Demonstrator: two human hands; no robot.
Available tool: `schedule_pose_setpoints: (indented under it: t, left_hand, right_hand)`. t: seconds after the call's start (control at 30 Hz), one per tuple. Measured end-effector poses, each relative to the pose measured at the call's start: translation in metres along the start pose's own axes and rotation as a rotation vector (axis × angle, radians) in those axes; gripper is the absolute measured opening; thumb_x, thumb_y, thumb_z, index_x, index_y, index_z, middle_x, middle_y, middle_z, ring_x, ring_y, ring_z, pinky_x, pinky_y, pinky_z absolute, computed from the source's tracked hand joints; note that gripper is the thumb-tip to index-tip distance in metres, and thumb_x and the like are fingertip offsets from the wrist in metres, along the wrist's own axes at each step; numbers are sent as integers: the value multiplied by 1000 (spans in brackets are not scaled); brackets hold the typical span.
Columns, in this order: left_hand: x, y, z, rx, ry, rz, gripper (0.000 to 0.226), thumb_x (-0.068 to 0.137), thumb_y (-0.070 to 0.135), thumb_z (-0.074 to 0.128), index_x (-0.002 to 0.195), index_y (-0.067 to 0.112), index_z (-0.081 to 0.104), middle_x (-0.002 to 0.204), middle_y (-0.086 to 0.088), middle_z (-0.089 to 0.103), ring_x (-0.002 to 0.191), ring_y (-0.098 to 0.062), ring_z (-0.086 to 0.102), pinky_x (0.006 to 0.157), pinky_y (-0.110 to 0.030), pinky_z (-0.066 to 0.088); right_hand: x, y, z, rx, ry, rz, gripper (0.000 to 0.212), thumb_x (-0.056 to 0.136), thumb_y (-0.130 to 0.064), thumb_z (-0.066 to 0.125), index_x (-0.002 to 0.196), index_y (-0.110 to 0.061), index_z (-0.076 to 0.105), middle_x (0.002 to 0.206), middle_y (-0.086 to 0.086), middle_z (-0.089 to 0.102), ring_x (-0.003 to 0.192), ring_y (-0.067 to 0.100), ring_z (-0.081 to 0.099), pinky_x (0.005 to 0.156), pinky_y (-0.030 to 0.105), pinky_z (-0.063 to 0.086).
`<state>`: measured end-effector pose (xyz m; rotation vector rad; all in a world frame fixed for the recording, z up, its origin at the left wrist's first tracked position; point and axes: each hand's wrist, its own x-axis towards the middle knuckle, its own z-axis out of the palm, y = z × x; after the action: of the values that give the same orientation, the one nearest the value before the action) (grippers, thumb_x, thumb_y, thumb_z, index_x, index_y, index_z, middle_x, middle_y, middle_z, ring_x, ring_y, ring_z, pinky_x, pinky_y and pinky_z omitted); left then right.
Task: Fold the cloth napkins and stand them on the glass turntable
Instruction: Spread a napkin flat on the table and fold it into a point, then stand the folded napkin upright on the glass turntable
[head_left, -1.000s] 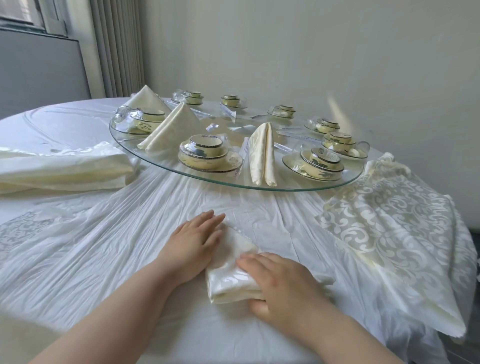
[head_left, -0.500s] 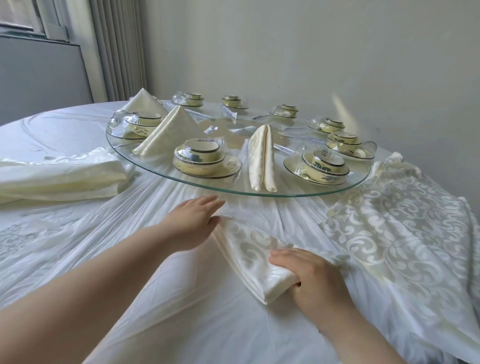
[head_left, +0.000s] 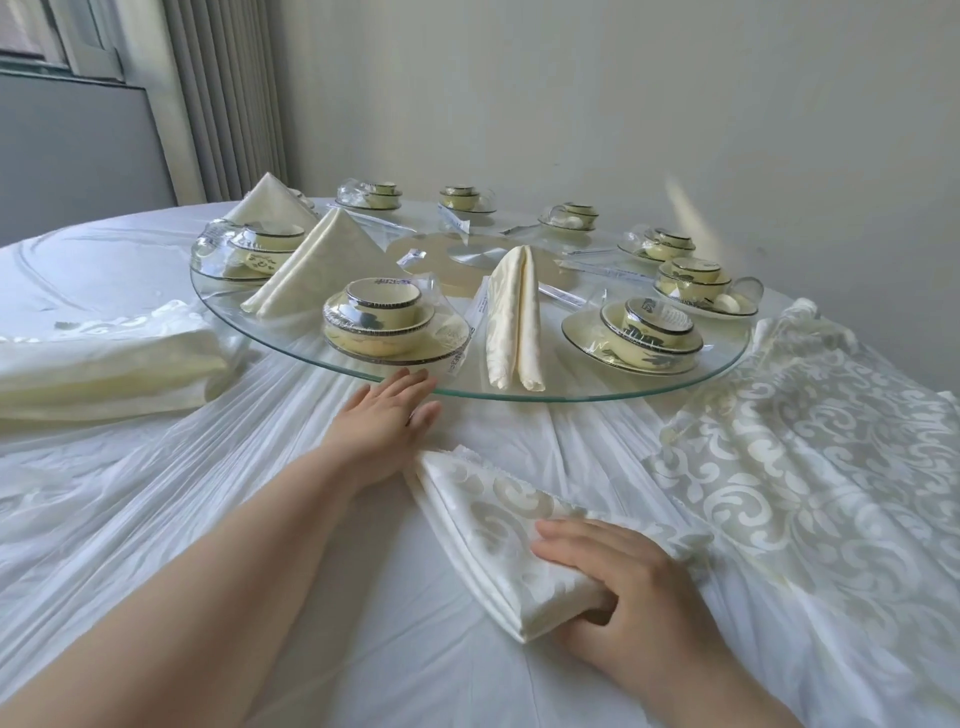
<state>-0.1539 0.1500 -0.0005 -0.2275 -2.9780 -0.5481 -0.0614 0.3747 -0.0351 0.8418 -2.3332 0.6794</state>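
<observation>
A folded cream napkin (head_left: 498, 525) with a pale scroll pattern lies on the tablecloth in front of me. My right hand (head_left: 628, 587) grips its near end, fingers on top and thumb tucked under. My left hand (head_left: 384, 421) is stretched out flat, its fingertips at the near rim of the glass turntable (head_left: 571, 397). On the glass stand three folded napkins: one upright (head_left: 514, 317) near the front, two tent-shaped ones (head_left: 322, 260) (head_left: 267, 205) at the left.
Wrapped cup-and-plate sets (head_left: 387, 322) ring the turntable, with wrapped chopsticks between them. A stack of folded cream cloths (head_left: 104, 358) lies at the left, a patterned cloth (head_left: 810, 467) drapes over the table edge at the right. A curtain and wall stand behind.
My left hand left the napkin and reached forward to the turntable rim. The napkin turned into a long diagonal strip, held only by my right hand. The camera moved closer.
</observation>
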Motion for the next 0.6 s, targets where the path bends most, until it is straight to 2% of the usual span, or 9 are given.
schedule_pose_setpoints:
  t: [0.23,0.47,0.53,0.6]
  left_hand:
    - [-2,-15,-4,15,46,-79,46,100,37,20,145,27,22,153,13,13,142,-5,2,113,-29,-4]
    - [-6,-28,-3,65,113,-239,50,100,37,16,147,22,12,156,5,3,142,-9,-3,114,-31,-7]
    - [-7,-28,-2,68,165,-276,51,100,36,17,148,18,10,156,2,2,143,-11,-4,113,-30,-7]
    - [-8,-28,-1,69,272,-240,50,100,35,18,147,17,14,156,0,6,143,-12,0,112,-30,-6]
  right_hand:
    - [-1,4,2,8,-22,-33,46,54,-36,51,100,-31,53,94,-13,70,100,2,55,94,10,31]
    - [0,6,3,-19,-28,-35,45,54,-33,47,99,-33,52,94,-17,69,101,0,54,97,9,27]
    - [0,5,3,-20,-20,-35,44,54,-33,47,98,-33,52,94,-16,69,100,0,54,95,9,28]
    - [1,5,3,-14,-12,-37,43,54,-32,46,96,-33,52,93,-16,69,98,0,54,93,9,29]
